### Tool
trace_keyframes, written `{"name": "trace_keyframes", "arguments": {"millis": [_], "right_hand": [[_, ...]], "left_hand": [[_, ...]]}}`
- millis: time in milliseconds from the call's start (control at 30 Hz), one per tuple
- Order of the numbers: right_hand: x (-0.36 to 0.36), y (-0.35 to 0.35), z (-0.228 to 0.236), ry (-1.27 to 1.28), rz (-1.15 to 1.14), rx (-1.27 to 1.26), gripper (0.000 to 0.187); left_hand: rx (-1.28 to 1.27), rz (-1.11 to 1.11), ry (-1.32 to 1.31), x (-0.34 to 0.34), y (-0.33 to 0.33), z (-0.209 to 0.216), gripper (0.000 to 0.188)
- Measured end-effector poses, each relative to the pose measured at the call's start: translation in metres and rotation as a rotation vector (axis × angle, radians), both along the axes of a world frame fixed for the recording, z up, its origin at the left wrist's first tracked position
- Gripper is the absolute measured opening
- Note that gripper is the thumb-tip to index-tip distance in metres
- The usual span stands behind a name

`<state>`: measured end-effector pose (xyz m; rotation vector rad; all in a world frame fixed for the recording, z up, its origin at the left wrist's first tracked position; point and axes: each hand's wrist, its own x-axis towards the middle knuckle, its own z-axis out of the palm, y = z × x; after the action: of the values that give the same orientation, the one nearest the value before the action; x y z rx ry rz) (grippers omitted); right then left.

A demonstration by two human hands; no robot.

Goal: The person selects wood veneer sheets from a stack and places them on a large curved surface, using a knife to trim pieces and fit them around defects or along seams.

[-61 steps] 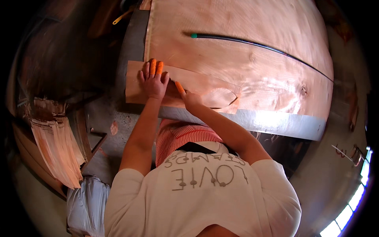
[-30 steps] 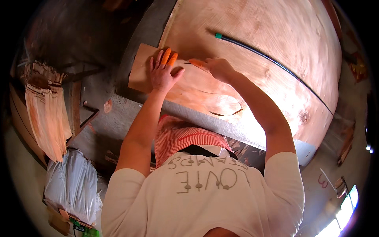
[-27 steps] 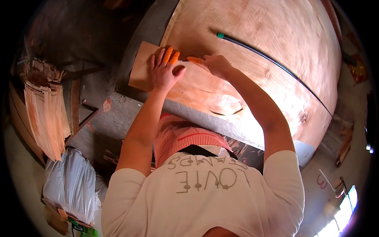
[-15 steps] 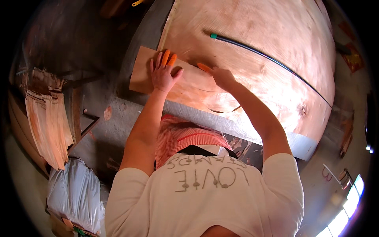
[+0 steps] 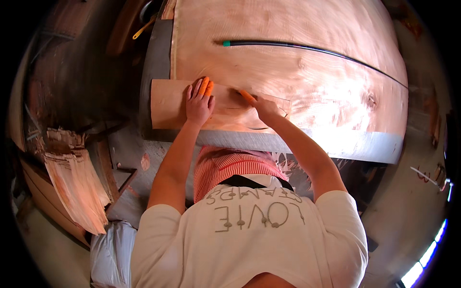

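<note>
My left hand (image 5: 199, 106) lies flat on a rectangular strip of thin wood veneer (image 5: 168, 105), fingers stretched toward the far edge, with orange covers on two fingers. To its right, my right hand (image 5: 263, 106) is curled, with an orange-covered index finger pointing along the strip toward the left hand. Whatever those curled fingers hold is hidden; a small dark shape shows at the fingertip. Beneath the strip lies a large veneer sheet (image 5: 288, 72). A slit or dark line runs beside my right hand.
A long black rod with a green end (image 5: 288, 44) lies across the large sheet. The metal table edge (image 5: 230, 139) is nearest my body. Stacked veneer offcuts (image 5: 77, 187) and a grey plastic bag (image 5: 113, 252) stand at left. A yellow-handled tool (image 5: 143, 29) sits at far left.
The whole view has turned, so the table's front edge looks more level. My right hand has come a little closer to my left, which stays on the strip.
</note>
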<state>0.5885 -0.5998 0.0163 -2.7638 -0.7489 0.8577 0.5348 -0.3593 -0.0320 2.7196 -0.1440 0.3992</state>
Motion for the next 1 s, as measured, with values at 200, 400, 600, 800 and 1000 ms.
{"name": "trace_keyframes", "arguments": {"millis": [200, 400, 600, 800, 1000], "right_hand": [[-0.063, -0.049, -0.024, 0.054, -0.196, -0.16, 0.04], [-0.098, -0.049, -0.032, 0.001, -0.275, -0.116, 0.043], [-0.106, -0.05, -0.031, -0.029, -0.261, -0.081, 0.05], [-0.091, -0.062, -0.019, -0.154, -0.555, 0.292, 0.062], [-0.043, -0.069, -0.036, -0.52, -0.466, 0.209, 0.031]], "left_hand": [[0.062, 0.002, -0.03, 0.001, -0.004, 0.0, 0.041], [0.061, -0.018, -0.03, 0.002, -0.005, 0.002, 0.041], [0.077, -0.016, -0.024, 0.002, -0.005, -0.001, 0.042], [0.113, -0.031, -0.012, 0.001, -0.005, 0.003, 0.042], [0.094, -0.023, -0.026, 0.003, -0.008, 0.005, 0.043]]}}
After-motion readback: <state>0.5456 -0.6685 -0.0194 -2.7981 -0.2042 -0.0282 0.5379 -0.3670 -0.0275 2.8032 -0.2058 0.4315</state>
